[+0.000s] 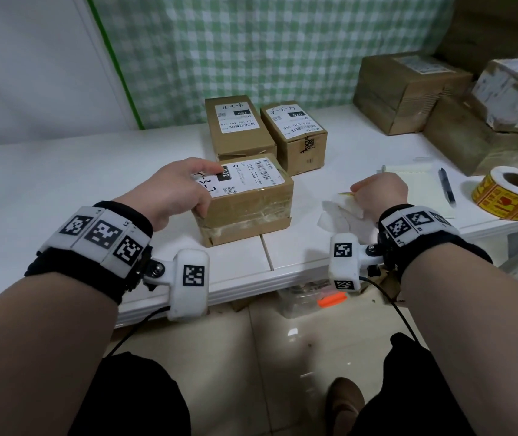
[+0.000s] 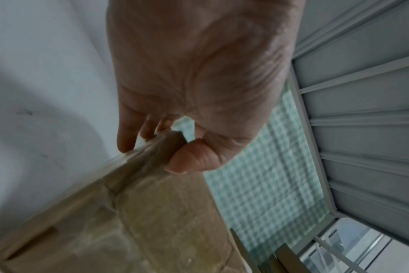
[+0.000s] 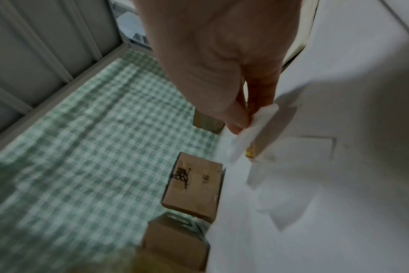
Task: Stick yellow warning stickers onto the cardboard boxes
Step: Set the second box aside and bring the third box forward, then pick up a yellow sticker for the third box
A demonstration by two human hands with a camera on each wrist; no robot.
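My left hand (image 1: 177, 187) grips the near box (image 1: 245, 199) at its left corner, fingers lying over the white label and thumb (image 2: 189, 158) pressed to the taped front side; this box is my landmark. My right hand (image 1: 380, 190), to the right of the box and apart from it, pinches a sticker (image 1: 345, 194) with white backing (image 1: 342, 215) trailing below; only a thin yellow edge shows, so I cannot tell how far the sticker is peeled. The wrist view confirms thumb and fingers (image 3: 236, 114) closed narrowly on the paper. The step in hand, as I judge it, is to free the sticker and carry it to the box. To do it well: hold the box down firmly so it does not slide on the table (image 1: 62, 171); keep the pinch at one edge only, so the adhesive face stays off my skin; choose bare cardboard, clear of the label and barcode; lay one edge first, then smooth across to avoid creases. The roll (image 1: 512, 191) lies further right of the box, and two more boxes (image 1: 242, 127) (image 1: 295, 136) stand behind it.
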